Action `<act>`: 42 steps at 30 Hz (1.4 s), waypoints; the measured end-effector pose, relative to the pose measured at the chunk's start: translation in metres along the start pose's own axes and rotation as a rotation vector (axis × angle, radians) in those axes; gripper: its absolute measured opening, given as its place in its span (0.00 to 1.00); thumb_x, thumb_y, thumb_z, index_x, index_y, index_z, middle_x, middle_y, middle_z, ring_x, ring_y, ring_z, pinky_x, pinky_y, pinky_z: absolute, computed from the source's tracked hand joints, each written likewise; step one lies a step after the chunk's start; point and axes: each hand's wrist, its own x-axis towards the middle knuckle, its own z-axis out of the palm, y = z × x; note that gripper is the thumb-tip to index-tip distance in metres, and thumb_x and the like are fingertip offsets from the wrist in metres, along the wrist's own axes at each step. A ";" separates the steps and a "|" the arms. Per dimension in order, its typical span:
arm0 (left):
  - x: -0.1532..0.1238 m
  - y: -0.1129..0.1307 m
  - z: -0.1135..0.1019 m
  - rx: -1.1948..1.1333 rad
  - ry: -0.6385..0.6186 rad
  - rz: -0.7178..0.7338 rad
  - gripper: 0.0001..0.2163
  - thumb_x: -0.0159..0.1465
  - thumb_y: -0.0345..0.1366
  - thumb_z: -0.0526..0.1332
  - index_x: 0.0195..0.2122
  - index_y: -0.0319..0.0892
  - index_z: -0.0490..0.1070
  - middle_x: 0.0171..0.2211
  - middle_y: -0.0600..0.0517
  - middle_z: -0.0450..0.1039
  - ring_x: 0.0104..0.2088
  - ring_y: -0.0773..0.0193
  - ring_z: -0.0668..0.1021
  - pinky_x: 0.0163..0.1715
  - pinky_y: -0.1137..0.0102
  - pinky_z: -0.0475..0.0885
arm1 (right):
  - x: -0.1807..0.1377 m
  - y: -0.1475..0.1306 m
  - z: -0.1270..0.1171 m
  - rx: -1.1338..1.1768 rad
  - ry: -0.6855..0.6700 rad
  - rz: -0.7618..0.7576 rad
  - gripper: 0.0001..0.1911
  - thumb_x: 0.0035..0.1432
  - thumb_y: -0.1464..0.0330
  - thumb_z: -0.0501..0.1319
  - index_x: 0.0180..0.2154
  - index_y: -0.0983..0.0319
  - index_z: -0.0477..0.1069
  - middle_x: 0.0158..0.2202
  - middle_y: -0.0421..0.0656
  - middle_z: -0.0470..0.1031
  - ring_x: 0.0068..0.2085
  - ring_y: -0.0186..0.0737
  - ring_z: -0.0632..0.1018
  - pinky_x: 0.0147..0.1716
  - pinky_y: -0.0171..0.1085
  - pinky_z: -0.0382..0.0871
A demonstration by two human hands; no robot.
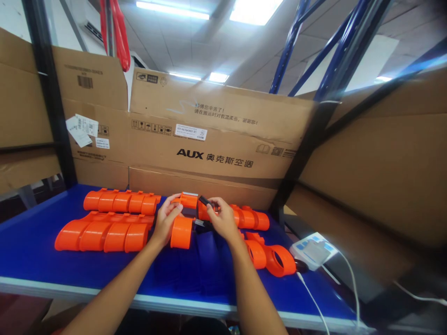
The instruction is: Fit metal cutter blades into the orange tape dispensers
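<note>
Near the middle of the blue tabletop, my left hand point(169, 217) is closed on a curved orange plastic piece point(189, 200) with a silver strip along its top edge. Close by on the right, the fingers of my right hand point(222, 217) pinch a small black bar-shaped piece point(205, 200). Another orange piece point(199, 211) sits right behind that bar; whether my right hand touches it, I cannot tell. Below my left fingers stands a separate orange curved piece point(181, 232). Dark blue curved pieces point(207, 251) lie between my forearms.
Two rows of orange pieces point(104, 235) line the left side, and more orange pieces point(279, 260) lie at right. A white power strip point(313, 251) with cables rests at the right edge. Cardboard panels point(216, 153) and dark metal posts point(303, 149) enclose the table point(35, 260).
</note>
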 end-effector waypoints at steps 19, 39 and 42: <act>-0.008 0.001 0.006 0.110 -0.104 0.009 0.25 0.60 0.40 0.70 0.58 0.45 0.70 0.42 0.48 0.76 0.27 0.64 0.80 0.28 0.70 0.73 | -0.008 -0.028 0.009 0.215 0.141 -0.173 0.14 0.65 0.63 0.62 0.51 0.55 0.78 0.44 0.47 0.77 0.44 0.45 0.78 0.47 0.44 0.73; 0.001 -0.001 -0.004 -0.094 0.010 -0.111 0.33 0.54 0.39 0.70 0.62 0.43 0.66 0.27 0.54 0.76 0.22 0.66 0.76 0.26 0.70 0.73 | -0.010 0.022 -0.012 -0.104 -0.253 0.251 0.07 0.55 0.63 0.66 0.30 0.59 0.81 0.27 0.42 0.80 0.31 0.42 0.78 0.30 0.35 0.65; 0.002 -0.003 -0.005 -0.092 0.008 -0.141 0.31 0.54 0.38 0.70 0.60 0.43 0.69 0.28 0.53 0.77 0.23 0.65 0.78 0.26 0.69 0.74 | -0.010 0.020 -0.011 -0.092 -0.319 0.219 0.08 0.57 0.64 0.64 0.31 0.60 0.80 0.28 0.42 0.80 0.31 0.41 0.78 0.30 0.34 0.66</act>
